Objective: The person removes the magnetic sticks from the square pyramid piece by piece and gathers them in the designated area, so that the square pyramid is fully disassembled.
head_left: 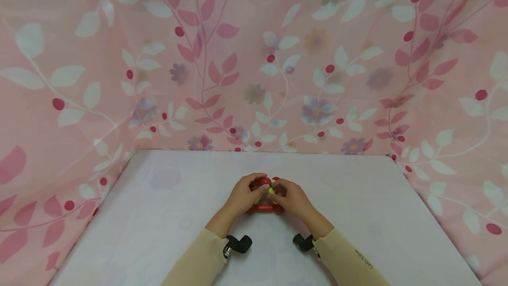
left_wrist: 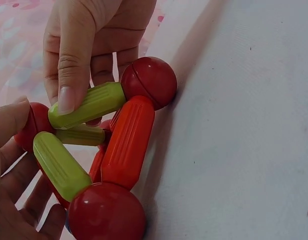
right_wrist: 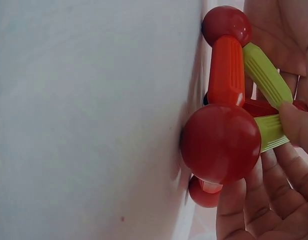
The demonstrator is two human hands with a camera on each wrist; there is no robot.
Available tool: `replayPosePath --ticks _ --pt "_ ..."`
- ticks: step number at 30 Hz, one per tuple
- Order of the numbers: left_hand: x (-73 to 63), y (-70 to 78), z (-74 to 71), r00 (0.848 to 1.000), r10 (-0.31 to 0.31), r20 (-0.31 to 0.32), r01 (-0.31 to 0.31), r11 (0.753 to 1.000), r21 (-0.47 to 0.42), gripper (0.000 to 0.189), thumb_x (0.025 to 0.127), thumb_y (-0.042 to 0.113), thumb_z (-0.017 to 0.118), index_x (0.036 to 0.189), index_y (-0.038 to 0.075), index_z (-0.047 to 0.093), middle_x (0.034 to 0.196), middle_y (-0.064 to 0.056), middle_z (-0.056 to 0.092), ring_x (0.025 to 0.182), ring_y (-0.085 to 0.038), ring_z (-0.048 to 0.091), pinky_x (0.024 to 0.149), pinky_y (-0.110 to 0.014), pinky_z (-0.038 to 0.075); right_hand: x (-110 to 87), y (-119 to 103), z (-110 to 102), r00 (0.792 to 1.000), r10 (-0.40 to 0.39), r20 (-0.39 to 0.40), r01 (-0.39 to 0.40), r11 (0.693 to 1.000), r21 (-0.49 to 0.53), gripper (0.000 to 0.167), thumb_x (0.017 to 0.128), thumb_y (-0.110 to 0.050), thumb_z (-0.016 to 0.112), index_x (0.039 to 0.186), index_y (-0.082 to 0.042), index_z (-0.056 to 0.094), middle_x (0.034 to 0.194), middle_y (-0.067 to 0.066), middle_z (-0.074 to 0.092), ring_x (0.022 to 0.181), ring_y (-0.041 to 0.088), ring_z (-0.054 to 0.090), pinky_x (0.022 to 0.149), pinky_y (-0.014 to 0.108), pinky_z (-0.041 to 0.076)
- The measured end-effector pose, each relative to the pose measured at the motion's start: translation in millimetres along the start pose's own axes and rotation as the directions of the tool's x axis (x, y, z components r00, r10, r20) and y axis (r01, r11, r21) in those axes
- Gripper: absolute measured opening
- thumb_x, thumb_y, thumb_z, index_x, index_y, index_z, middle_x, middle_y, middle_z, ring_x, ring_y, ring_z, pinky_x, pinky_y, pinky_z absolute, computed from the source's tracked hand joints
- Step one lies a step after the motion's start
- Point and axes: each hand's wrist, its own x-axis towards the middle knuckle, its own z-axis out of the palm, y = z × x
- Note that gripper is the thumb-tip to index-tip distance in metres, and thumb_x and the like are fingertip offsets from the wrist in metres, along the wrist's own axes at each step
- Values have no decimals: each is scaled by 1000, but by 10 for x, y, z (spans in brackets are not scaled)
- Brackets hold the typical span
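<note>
Pinching a green rod with the right hand, gripping a partly covered red ball with the left hand; from above, half hiding the ball-and-rod frame.

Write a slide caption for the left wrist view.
Left hand and right hand hold a frame of lime rods and red rods joined by red balls, pale tabletop at image right.
</note>
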Motion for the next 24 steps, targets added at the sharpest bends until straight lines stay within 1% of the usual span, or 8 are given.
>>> replayPosePath --ticks 3,7,12,14,18,24 --pt "8 -10 -2 1000 0 11 0 1000 -1 50 95 38 68 135 10 61 120 -2 65 104 -18 59 96 -40 49 -2 3 1 1000 22 6 -22 1000 10 25 86 -23 80 104 -12 68 90 -3 65 81 15 60 66 26 53" --pt "17 -26 5 999 25 40 -25 1000 -19 49 97 34 66 137 7 59 122 -4 63 107 -20 58 98 -40 49 -2 13 5 1000 27 9 -27 999 18 25 87 -23 80 105 -11 67 91 -2 65 82 15 61 65 26 54" --pt "-4 -31 23 997 48 63 -48 999 1 49 99 34 61 141 10 55 136 -9 54 124 -26 48 105 -45 44 -2 20 9 1000 18 7 -18 1000 25 23 88 -22 79 105 -12 67 91 -2 65 82 15 60 66 26 53" --pt "-15 -24 29 997 38 61 -39 999 13 47 99 35 60 141 14 55 140 -9 51 129 -27 44 107 -46 42 -1 21 10 1000 16 6 -17 999 33 22 88 -20 79 104 -11 66 91 -2 64 82 16 60 66 27 53" --pt "-24 2 30 998 8 57 -9 1000 12 43 99 34 60 140 18 56 140 -7 50 132 -27 42 108 -45 42 2 24 9 1000 28 11 -28 998 48 22 88 -20 78 105 -11 66 91 -1 64 84 16 60 67 27 54" --pt "-21 4 18 999 -8 37 9 999 -34 41 101 27 59 140 16 55 141 -10 50 132 -28 43 109 -46 41 -9 38 4 1000 16 8 -16 997 72 21 88 -17 78 104 -11 66 94 -1 65 87 17 63 71 29 56"
